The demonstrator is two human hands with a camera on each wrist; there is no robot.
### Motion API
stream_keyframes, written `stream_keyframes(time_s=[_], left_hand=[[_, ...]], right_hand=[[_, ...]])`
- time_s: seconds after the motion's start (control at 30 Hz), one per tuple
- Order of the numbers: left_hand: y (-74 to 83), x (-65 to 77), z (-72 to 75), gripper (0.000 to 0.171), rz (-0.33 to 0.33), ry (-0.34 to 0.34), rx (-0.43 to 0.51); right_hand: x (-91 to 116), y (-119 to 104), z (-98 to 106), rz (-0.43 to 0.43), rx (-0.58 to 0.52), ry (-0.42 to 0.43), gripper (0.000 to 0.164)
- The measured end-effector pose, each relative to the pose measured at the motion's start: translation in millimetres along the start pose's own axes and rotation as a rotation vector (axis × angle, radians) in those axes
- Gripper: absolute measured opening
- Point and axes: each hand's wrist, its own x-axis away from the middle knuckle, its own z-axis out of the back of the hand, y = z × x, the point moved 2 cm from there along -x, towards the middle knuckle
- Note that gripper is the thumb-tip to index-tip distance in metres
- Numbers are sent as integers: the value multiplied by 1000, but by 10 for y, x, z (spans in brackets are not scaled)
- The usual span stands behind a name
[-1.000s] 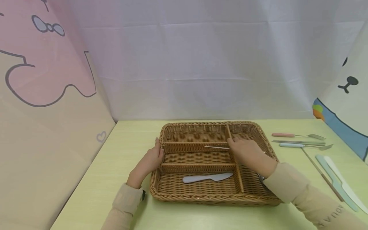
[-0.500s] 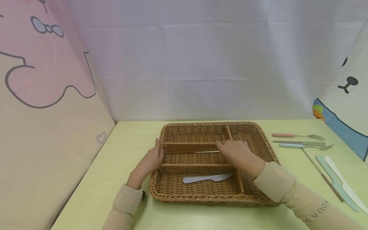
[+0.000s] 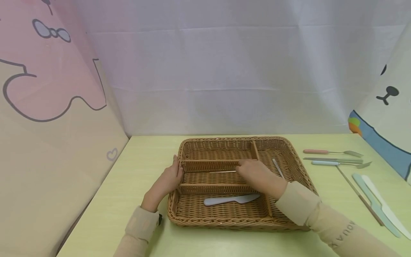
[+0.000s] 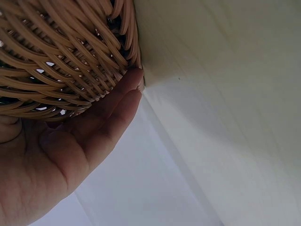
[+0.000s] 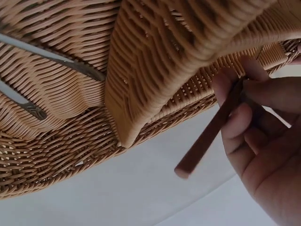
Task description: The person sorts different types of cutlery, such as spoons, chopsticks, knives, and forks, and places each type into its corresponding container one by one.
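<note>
A brown wicker basket (image 3: pixel 221 223) with dividers stands on the table. At its left end my left hand (image 3: pixel 165 180) grips the rim; in the left wrist view the fingers (image 4: pixel 113 117) lie along the outer wall. My right hand (image 3: pixel 257 175) pinches a chopstick (image 3: pixel 221 172) over the middle compartment. Its thin pale end points left, low between the two dividers, and its brown thick end shows below the fingers in the right wrist view. A white-handled knife (image 3: pixel 231 200) lies in the front compartment. Metal handles (image 5: pixel 51 56) lie in the right compartment, partly hidden by my arm.
Right of the basket lie a pink-handled fork (image 3: pixel 332 152), a pair of green-ended chopsticks (image 3: pixel 334 159), a blue-handled fork (image 3: pixel 340 164), a brown-ended chopstick (image 3: pixel 359 196), a green knife (image 3: pixel 375 205) and a white knife (image 3: pixel 386 207). A pale cloth (image 3: pixel 205 78) hangs behind the table.
My right hand has moved left from the right divider to the middle compartment, lowering the chopstick. A handle in the right compartment is now uncovered. My left hand stays at the rim.
</note>
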Motion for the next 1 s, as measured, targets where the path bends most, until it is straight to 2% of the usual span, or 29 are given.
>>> stream_keyframes(time_s=[0.07,0.17,0.5,0.73,0.9,1.0], left_hand=[[1,4,0,63,-2,2,0],[1,9,-2,63,-5,4,-2],[16,9,8,63,-11,7,-2],[12,14,1,63,-5,1,0],[13,15,-1,63,-6,6,-1],[14,18,1,63,-9,11,2]], right_hand=[[-8,-20,-17,16,-31,-8,11],[-23,-53,-54,27,-77,-64,10],[-44,-128,-134,66,-138,-183,13],[-44,-126,-173,24,-201,-308,23],[-55,-115,-204,-2,-235,-366,26],[-71,-103,-213,-37,-295,-404,26]])
